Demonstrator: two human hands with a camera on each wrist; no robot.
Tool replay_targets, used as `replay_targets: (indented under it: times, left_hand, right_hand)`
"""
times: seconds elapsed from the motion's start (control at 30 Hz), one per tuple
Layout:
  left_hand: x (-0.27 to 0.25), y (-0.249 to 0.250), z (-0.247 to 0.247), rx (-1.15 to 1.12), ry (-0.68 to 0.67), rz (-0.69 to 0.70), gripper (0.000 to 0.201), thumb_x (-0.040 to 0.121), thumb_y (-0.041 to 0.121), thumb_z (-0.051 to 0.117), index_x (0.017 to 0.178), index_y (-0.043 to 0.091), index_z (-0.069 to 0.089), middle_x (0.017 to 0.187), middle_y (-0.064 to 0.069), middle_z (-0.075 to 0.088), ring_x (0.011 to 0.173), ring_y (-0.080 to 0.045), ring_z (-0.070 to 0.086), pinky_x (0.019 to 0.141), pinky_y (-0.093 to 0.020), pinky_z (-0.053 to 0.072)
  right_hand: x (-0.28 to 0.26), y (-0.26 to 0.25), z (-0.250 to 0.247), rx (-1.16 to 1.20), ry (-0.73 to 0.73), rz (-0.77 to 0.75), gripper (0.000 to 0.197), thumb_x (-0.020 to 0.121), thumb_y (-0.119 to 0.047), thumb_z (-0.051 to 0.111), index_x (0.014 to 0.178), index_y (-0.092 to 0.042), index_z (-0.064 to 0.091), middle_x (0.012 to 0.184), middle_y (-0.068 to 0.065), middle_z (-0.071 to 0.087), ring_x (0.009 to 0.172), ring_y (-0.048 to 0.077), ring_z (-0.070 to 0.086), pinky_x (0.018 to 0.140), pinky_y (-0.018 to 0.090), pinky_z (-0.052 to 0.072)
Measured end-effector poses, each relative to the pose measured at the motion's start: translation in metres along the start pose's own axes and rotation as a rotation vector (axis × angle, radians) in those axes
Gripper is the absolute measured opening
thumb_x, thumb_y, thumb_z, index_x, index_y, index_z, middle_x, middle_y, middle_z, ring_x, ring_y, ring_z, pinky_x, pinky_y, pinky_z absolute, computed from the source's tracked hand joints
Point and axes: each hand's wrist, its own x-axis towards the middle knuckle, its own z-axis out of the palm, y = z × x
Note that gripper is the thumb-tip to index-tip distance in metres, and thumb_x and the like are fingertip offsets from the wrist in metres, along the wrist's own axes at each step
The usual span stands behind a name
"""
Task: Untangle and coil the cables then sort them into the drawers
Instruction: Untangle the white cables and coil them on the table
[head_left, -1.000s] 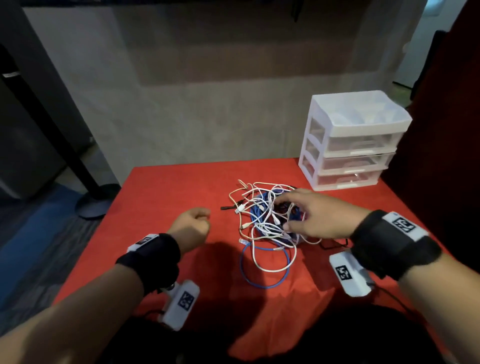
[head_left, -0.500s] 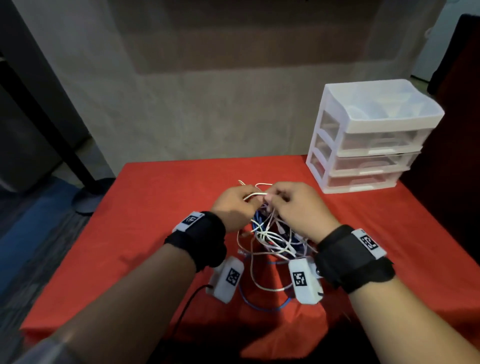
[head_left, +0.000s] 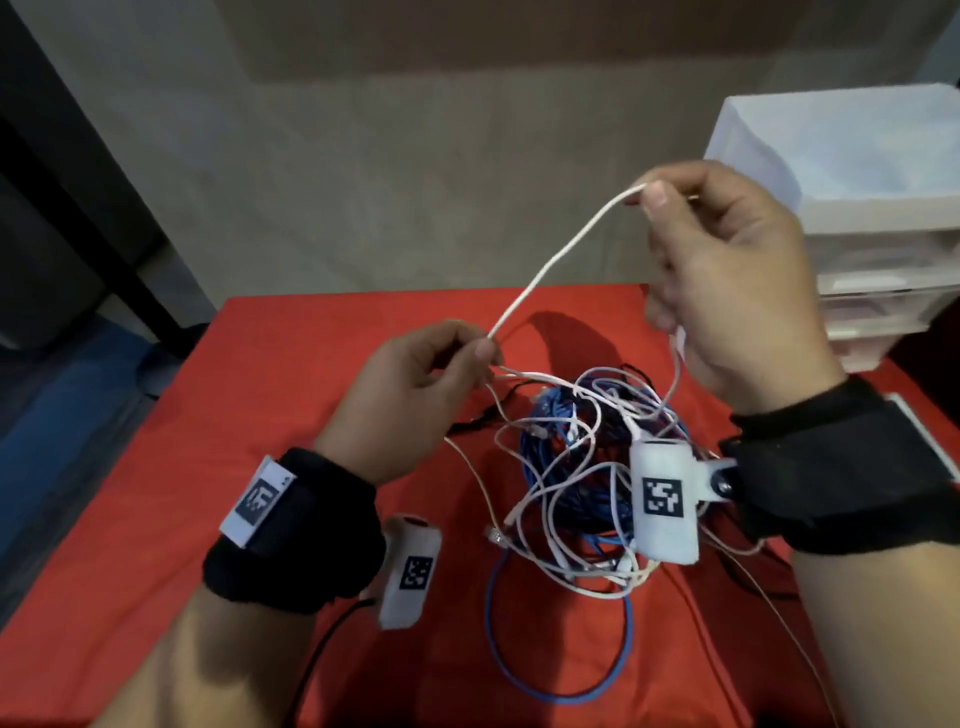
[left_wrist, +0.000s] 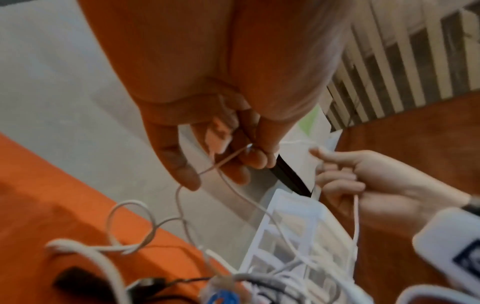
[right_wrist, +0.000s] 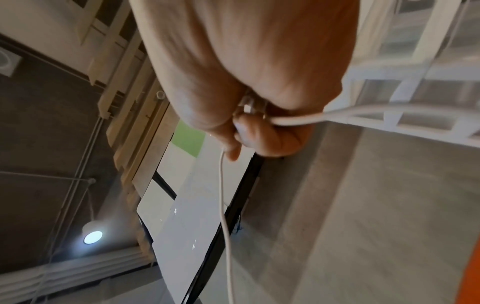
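A tangle of white, blue and black cables (head_left: 582, 467) lies in the middle of the red table (head_left: 218, 467). One white cable (head_left: 550, 265) runs taut between my hands, above the pile. My left hand (head_left: 441, 374) pinches it low, just over the tangle's left side; the left wrist view shows the left hand (left_wrist: 221, 156) with thumb and fingers closed on that white cable (left_wrist: 226, 160). My right hand (head_left: 722, 270) is raised higher and to the right, gripping the same cable. In the right wrist view the right hand (right_wrist: 254, 131) curls round the white cable (right_wrist: 311, 118).
A white plastic drawer unit (head_left: 857, 218) with three shut drawers stands at the table's back right, just behind my right hand. A blue loop of cable (head_left: 561, 649) trails toward the table's front edge. A grey wall rises behind the table.
Both hands rose from the pile with the white cable. The right hand moved up and right, stretching the cable out; the left stayed low by the tangle.
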Motion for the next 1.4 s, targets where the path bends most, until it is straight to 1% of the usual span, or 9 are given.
replay_targets:
  times: [0.23,0.3,0.37,0.57,0.73,0.93,1.13,1.3,1.4]
  left_hand:
    - [0.002,-0.027,-0.002,0.202,0.086,0.007,0.018,0.100,0.031,0.057,0.089,0.024,0.068,0.072,0.016,0.063,0.068,0.000,0.057,0.066,-0.028,0.045]
    - [0.003,-0.027,-0.003,0.162,0.182,-0.010,0.017,0.100,0.028,0.058,0.087,0.024,0.069,0.063,0.013,0.058,0.059,-0.001,0.050,0.058,-0.027,0.040]
    - [0.003,-0.024,0.000,0.126,0.237,-0.031,0.018,0.100,0.027,0.058,0.086,0.024,0.069,0.056,0.010,0.049,0.052,-0.005,0.042,0.052,-0.028,0.034]
    - [0.003,0.006,0.015,0.041,0.208,0.057,0.016,0.100,0.018,0.060,0.090,0.020,0.072,0.059,0.010,0.053,0.055,-0.004,0.046,0.055,-0.024,0.038]
    - [0.004,0.019,0.013,-0.136,0.159,0.117,0.011,0.100,0.019,0.061,0.098,0.018,0.072,0.070,-0.009,0.058,0.062,-0.008,0.047,0.059,-0.026,0.038]
    - [0.003,0.009,0.014,0.045,-0.043,0.098,0.017,0.102,0.022,0.058,0.088,0.016,0.065,0.066,0.014,0.052,0.056,0.000,0.044,0.058,-0.015,0.034]
    - [0.014,-0.010,0.000,0.001,0.156,-0.002,0.020,0.104,0.023,0.053,0.087,0.016,0.061,0.065,0.011,0.059,0.055,-0.003,0.056,0.056,-0.026,0.044]
    - [0.022,0.003,-0.018,-0.300,0.512,0.027,0.020,0.105,0.020,0.051,0.090,0.014,0.063,0.078,-0.002,0.068,0.082,-0.021,0.068,0.080,-0.039,0.055]
    - [0.018,0.015,-0.024,-0.298,0.642,0.084,0.018,0.104,0.025,0.054,0.093,0.018,0.066,0.076,-0.003,0.063,0.071,-0.020,0.064,0.070,-0.036,0.056]
  right_hand:
    - [0.011,-0.008,-0.032,-0.240,0.144,0.006,0.014,0.103,-0.023,0.059,0.108,-0.021,0.071,0.067,-0.001,0.049,0.047,0.012,0.042,0.042,0.018,0.036]
    - [0.012,0.005,-0.036,-0.682,0.078,-0.015,0.026,0.100,-0.028,0.060,0.125,-0.027,0.066,0.098,0.004,0.062,0.083,0.019,0.062,0.072,0.021,0.051]
    - [0.010,0.009,-0.033,-1.038,0.023,-0.108,0.056,0.095,-0.038,0.060,0.148,-0.029,0.047,0.131,0.014,0.052,0.123,0.034,0.049,0.106,0.037,0.040]
    - [-0.028,-0.005,0.027,-1.023,-0.453,-0.419,0.054,0.091,-0.045,0.057,0.145,-0.040,0.051,0.142,-0.014,0.055,0.147,0.020,0.030,0.120,0.043,0.021]
    - [-0.023,0.006,0.023,-1.015,-0.404,-0.335,0.018,0.100,-0.036,0.051,0.095,-0.035,0.068,0.066,-0.017,0.058,0.076,0.005,0.059,0.095,0.037,0.043]
    - [-0.007,-0.013,0.001,-0.377,-0.028,-0.023,0.021,0.100,-0.024,0.058,0.087,-0.016,0.072,0.051,-0.002,0.049,0.050,0.018,0.037,0.052,0.038,0.029]
    - [0.002,-0.020,-0.013,-0.142,0.058,0.125,0.019,0.098,-0.002,0.051,0.092,-0.009,0.068,0.046,-0.010,0.037,0.041,0.011,0.026,0.046,0.026,0.022]
    - [-0.005,-0.022,-0.020,-0.423,-0.343,0.019,0.011,0.093,-0.028,0.070,0.091,-0.017,0.070,0.068,0.008,0.060,0.063,0.009,0.048,0.061,0.025,0.037]
    - [-0.005,-0.026,-0.022,-0.406,-0.299,-0.048,0.018,0.093,-0.033,0.070,0.089,-0.015,0.072,0.068,0.011,0.054,0.061,0.009,0.043,0.060,0.023,0.035]
